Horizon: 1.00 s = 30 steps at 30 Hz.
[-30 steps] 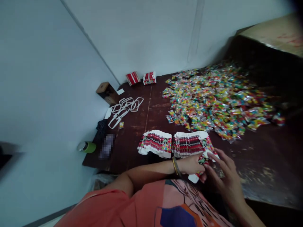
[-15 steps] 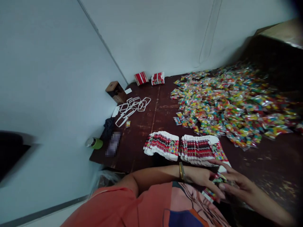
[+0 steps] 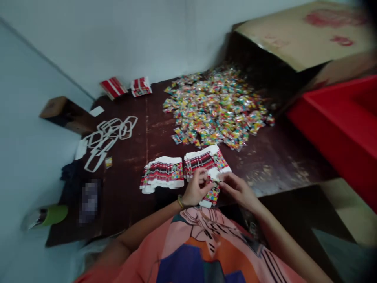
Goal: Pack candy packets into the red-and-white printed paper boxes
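Note:
A small printed candy carton (image 3: 212, 194), red and multicoloured with white flaps, is between my hands close to my body. My left hand (image 3: 194, 190) pinches its left side, and a bracelet circles that wrist. My right hand (image 3: 239, 191) grips the carton's upper right near a raised white flap, fingers bent. Just beyond my hands lies one fanned stack of flat cartons (image 3: 200, 160); a second fanned stack (image 3: 163, 173) is to its left. Farther back spreads a big heap of small clear-wrapped colourful candy packets (image 3: 215, 110).
White band loops (image 3: 110, 133), a wooden box (image 3: 66, 112) and a green-bodied bottle (image 3: 54, 215) stand at left. Two red-and-white bundles (image 3: 141, 86) sit by the wall. A large cardboard box (image 3: 306, 35) and a red bin (image 3: 338, 118) occupy the right side.
The view has swung right, bringing the red bin into sight. My hands have shifted on the carton, which now stands more upright with a white flap raised at its top.

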### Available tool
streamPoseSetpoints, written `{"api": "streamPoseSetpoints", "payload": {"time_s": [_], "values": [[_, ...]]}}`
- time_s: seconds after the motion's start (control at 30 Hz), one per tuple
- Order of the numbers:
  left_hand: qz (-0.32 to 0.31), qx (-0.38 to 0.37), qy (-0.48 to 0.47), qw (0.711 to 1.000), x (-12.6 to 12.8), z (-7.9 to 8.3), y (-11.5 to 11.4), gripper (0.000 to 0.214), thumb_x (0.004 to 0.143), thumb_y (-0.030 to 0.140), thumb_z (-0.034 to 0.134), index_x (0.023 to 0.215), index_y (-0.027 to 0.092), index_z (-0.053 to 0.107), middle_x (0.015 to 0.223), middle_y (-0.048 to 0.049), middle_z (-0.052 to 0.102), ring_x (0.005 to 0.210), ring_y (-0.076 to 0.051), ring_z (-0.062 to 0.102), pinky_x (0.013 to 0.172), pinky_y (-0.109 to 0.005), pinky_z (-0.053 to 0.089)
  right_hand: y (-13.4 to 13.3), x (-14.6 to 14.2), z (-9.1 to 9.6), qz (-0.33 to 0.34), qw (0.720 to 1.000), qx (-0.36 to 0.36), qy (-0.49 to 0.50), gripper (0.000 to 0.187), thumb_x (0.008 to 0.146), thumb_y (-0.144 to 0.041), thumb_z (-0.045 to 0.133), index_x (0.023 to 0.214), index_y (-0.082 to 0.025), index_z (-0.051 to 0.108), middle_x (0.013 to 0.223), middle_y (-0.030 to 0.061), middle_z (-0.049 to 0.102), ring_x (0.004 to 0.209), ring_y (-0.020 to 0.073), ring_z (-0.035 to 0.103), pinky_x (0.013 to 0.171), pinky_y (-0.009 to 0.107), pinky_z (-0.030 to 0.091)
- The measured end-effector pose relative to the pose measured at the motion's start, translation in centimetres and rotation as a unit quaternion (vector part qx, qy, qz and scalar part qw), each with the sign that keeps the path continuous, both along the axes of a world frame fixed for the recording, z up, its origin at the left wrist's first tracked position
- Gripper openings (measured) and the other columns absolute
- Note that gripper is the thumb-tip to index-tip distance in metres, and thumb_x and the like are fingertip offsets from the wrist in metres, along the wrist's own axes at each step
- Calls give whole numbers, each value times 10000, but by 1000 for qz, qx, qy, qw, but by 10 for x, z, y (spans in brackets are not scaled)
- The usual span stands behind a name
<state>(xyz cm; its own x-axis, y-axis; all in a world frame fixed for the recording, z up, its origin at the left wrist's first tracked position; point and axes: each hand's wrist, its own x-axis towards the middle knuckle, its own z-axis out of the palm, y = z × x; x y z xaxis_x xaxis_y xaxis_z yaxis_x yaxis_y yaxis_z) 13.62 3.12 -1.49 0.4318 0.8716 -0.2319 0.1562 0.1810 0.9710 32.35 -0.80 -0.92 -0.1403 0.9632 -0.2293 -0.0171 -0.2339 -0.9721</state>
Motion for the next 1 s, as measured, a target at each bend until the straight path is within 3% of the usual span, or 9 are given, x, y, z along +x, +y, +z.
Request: {"api": "streamPoseSetpoints", "payload": {"time_s": [0.1, 0.2, 0.33, 0.43, 0.6, 0.73, 0.83, 0.9, 1.0], "values": [[-35, -6, -8, 999, -4, 0, -4, 404, 749, 346, 702, 1047, 189, 479, 795, -2, 590, 730, -136, 580, 710, -243, 443, -6, -1, -9, -70, 981, -97, 154, 275, 807, -405, 663, 961, -215, 538, 692, -46, 531, 547, 82, 507, 534, 203, 468], [-93, -13, 15, 995, -8, 3, -10, 351, 750, 367, 698, 1000, 177, 538, 807, -18, 627, 721, -143, 589, 689, -241, 439, -10, -1, -15, -28, 947, -189, 259, 305, 733, -370, 742, 884, -177, 561, 728, -35, 539, 544, 60, 511, 481, 168, 475], [-138, 7, 61, 988, -12, 9, -13, 264, 817, 398, 612, 935, 163, 632, 821, -31, 660, 729, -151, 583, 692, -242, 425, -13, 1, -9, 52, 926, -229, 297, 325, 740, -327, 751, 967, -150, 600, 771, -10, 585, 610, 73, 568, 516, 169, 520], [-133, -15, 57, 989, -14, 11, -13, 295, 831, 416, 587, 955, 158, 658, 846, -41, 674, 772, -168, 591, 722, -248, 429, -15, 2, -5, 73, 913, -243, 318, 308, 783, -351, 716, 977, -138, 607, 738, -14, 590, 586, 58, 566, 544, 166, 524], [-107, -92, 29, 990, -15, 7, -15, 352, 852, 444, 545, 995, 146, 665, 878, -49, 671, 768, -161, 582, 712, -244, 435, -15, -4, -8, 61, 958, -180, 212, 314, 758, -379, 729, 922, -135, 620, 701, -28, 601, 520, 58, 554, 525, 180, 497], [-75, -228, -29, 970, -13, -2, -18, 560, 797, 349, 612, 1322, 195, 492, 906, -32, 677, 736, -147, 596, 706, -256, 449, -7, -9, -2, 104, 990, -86, 31, 277, 755, -356, 721, 916, -138, 666, 697, -17, 620, 538, 91, 555, 529, 208, 467], [-44, -298, -103, 948, -10, -9, -18, 661, 724, 232, 635, 1362, 209, 462, 1095, -63, 669, 940, -193, 613, 844, -295, 452, -4, -14, 10, 111, 988, 46, -94, 170, 801, -308, 679, 824, -145, 718, 819, 33, 654, 726, 137, 609, 686, 241, 477], [-35, -335, -145, 930, -10, -10, -16, 660, 713, 203, 621, 1356, 214, 476, 1204, -82, 635, 1063, -228, 587, 921, -330, 431, -6, -19, 15, 102, 982, 105, -117, 229, 872, -321, 596, 798, -156, 737, 886, 53, 660, 809, 146, 613, 749, 246, 464], [-54, -386, -185, 902, -16, -9, -14, 713, 732, 232, 609, 1413, 240, 398, 1225, -98, 628, 1077, -257, 598, 932, -392, 438, -7, -23, 10, 73, 990, 83, -86, 294, 887, -386, 569, 840, -164, 756, 876, 58, 668, 797, 146, 612, 726, 240, 466]]}}
